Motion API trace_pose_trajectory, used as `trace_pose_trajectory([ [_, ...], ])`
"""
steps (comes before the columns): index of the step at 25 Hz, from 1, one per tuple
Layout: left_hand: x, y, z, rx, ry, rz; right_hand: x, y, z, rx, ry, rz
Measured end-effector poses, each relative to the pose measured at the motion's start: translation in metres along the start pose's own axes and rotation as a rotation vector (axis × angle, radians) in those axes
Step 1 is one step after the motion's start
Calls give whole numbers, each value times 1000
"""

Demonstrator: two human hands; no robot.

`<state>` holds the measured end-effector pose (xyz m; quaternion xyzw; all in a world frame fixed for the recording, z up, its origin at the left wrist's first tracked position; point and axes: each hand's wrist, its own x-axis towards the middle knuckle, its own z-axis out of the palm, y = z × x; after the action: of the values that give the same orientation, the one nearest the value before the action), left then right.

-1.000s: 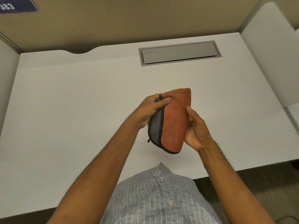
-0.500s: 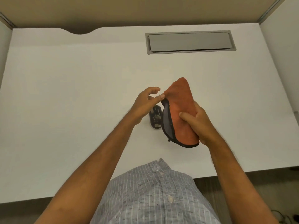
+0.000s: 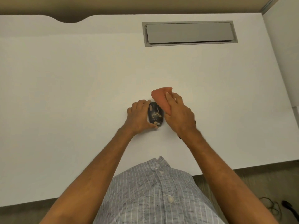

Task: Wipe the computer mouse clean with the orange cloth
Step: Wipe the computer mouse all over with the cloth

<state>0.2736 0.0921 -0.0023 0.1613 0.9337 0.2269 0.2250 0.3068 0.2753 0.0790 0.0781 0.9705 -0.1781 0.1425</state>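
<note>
A black computer mouse (image 3: 155,115) lies on the white desk (image 3: 72,94), speckled with pale crumbs and smears on its top. My left hand (image 3: 138,118) grips it from the left side, fingers at its front and thumb at its rear. My right hand (image 3: 180,115) holds the folded orange cloth (image 3: 161,98) just to the right of the mouse, the cloth's edge beside the mouse's upper right. Most of the cloth is hidden under my palm.
A grey cable hatch (image 3: 189,33) is set into the desk at the back right. White partition panels (image 3: 281,54) stand along the right side. Dark cables (image 3: 273,206) lie on the floor at lower right. My striped shirt (image 3: 155,191) is at the desk's front edge.
Both hands held the cloth in the air a second ago. The left hand let go and dropped onto the mouse. The right hand lowered the cloth next to the mouse.
</note>
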Motion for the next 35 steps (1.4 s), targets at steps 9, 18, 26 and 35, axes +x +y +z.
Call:
trace_pose_trajectory([
  [9,-2,-5,2,-84,53,61,8,-4,22,140,-198,21],
  [18,-5,-3,4,-90,56,19,-77,11,70,182,-73,-20],
  [26,-5,-6,6,-115,60,32,-66,2,62,264,-58,39],
  [35,-2,-9,6,-129,50,31,38,-23,25,183,-170,153],
])
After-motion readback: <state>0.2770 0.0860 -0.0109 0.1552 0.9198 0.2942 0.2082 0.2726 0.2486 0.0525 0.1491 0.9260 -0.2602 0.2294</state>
